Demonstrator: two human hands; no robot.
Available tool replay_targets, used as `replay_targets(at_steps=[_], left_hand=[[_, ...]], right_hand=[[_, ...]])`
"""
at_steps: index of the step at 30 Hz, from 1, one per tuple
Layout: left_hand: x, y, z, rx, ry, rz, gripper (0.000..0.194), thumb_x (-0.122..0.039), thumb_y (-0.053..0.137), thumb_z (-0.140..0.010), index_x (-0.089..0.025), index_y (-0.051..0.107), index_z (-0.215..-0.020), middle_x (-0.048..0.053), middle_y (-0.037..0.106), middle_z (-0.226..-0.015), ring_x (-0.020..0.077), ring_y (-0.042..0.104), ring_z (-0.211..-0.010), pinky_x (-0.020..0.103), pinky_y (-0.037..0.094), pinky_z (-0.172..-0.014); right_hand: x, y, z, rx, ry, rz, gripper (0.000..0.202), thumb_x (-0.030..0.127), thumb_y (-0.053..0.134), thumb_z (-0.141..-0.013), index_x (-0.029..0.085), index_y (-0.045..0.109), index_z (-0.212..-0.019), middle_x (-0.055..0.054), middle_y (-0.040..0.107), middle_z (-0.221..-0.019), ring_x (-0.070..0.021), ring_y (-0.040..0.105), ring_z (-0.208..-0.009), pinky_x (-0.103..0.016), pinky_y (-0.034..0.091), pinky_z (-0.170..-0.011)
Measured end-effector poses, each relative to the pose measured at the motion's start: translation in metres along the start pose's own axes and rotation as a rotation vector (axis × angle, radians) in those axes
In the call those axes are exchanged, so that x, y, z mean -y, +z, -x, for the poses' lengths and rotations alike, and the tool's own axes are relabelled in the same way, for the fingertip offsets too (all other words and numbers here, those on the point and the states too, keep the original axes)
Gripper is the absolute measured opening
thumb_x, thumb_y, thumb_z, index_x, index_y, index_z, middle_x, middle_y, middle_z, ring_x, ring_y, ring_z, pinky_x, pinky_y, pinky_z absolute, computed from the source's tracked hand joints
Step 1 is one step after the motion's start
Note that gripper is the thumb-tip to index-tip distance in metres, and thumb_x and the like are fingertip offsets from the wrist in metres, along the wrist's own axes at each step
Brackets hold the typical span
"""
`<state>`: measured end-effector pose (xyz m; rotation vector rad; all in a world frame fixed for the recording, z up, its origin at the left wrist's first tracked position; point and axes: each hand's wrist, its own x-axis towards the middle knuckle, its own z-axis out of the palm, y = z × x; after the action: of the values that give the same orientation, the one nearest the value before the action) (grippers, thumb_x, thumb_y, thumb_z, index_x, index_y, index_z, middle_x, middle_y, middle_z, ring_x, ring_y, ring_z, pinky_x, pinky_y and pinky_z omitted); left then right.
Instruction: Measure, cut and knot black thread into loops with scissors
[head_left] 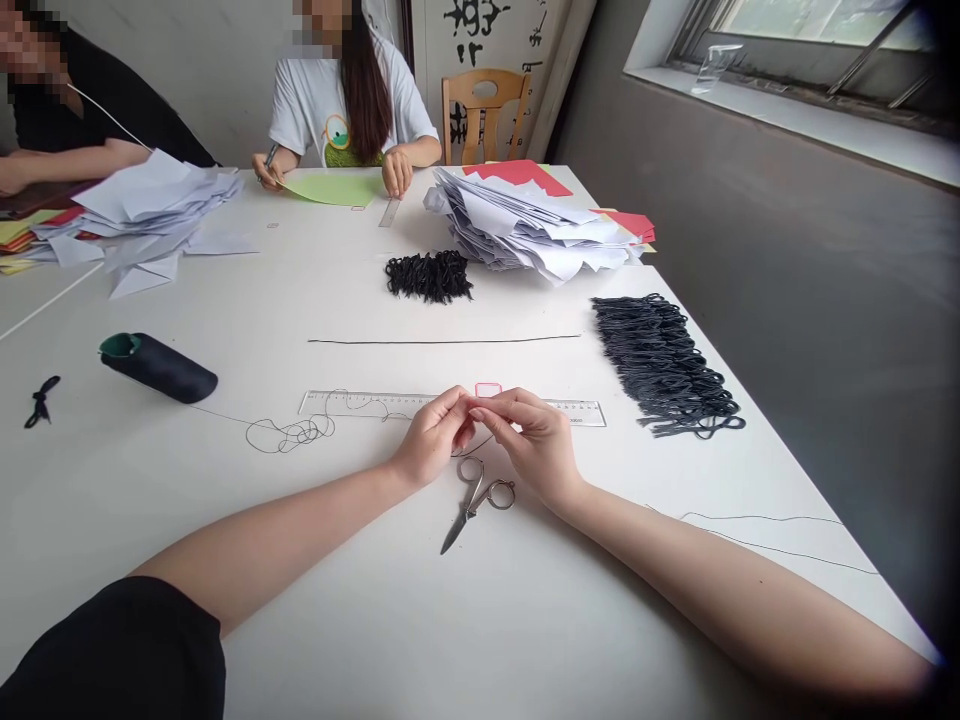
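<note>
My left hand (pixel 433 436) and my right hand (pixel 538 440) meet at the fingertips over a clear ruler (pixel 585 412). Both are closed in a pinch on thin dark thread, part of which curves down between them. Loose thread (pixel 289 436) runs in loops from a dark spool (pixel 161 368) lying on its side at the left. Just below my hands lie silver scissors (pixel 469 512), their blade pointing toward me. A red rectangular outline (pixel 488 390) shows just beyond my fingertips. Farther off, a straight dark cord (pixel 442 341) is stretched across the table.
Bundled black cords (pixel 429 277) and a row of looped cords (pixel 660 365) lie beyond and to the right. Paper piles (pixel 525 225) (pixel 150 215) stand farther back. Across the white table (pixel 337 620), a person holds a pen over green paper (pixel 330 188); another person sits at the far left.
</note>
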<state>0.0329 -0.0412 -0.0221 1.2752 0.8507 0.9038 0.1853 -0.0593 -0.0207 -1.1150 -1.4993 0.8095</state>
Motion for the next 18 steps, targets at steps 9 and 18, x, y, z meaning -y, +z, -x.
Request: replay_targets(at_steps=[9,18], left_hand=[[-0.0011,-0.0003,0.0046,-0.02,0.015,-0.039,0.04,-0.053,0.046,-0.092,-0.017,0.049,-0.076,-0.002,0.039,-0.069,0.0089,0.027,-0.055,0.022,0.023,-0.046],[0.0004,-0.0016,0.0023,-0.094,-0.009,-0.002,0.039,-0.053,0.051,-0.088,-0.018,0.049,-0.074,-0.003,0.038,-0.064,0.0082,0.027,-0.052,0.021,0.023,-0.044]], right_hand=[[-0.0061,-0.0028,-0.008,0.056,0.116,-0.106,0.016,0.037,0.071,-0.079,0.023,0.077,-0.081,-0.004,0.068,-0.074,-0.0158,0.059,-0.068,-0.032,0.049,-0.064],[-0.0046,-0.0041,-0.0092,0.202,0.257,-0.293,0.035,0.047,0.052,-0.092,0.019,0.072,-0.098,-0.004,0.067,-0.086,-0.0115,0.059,-0.068,-0.029,0.051,-0.072]])
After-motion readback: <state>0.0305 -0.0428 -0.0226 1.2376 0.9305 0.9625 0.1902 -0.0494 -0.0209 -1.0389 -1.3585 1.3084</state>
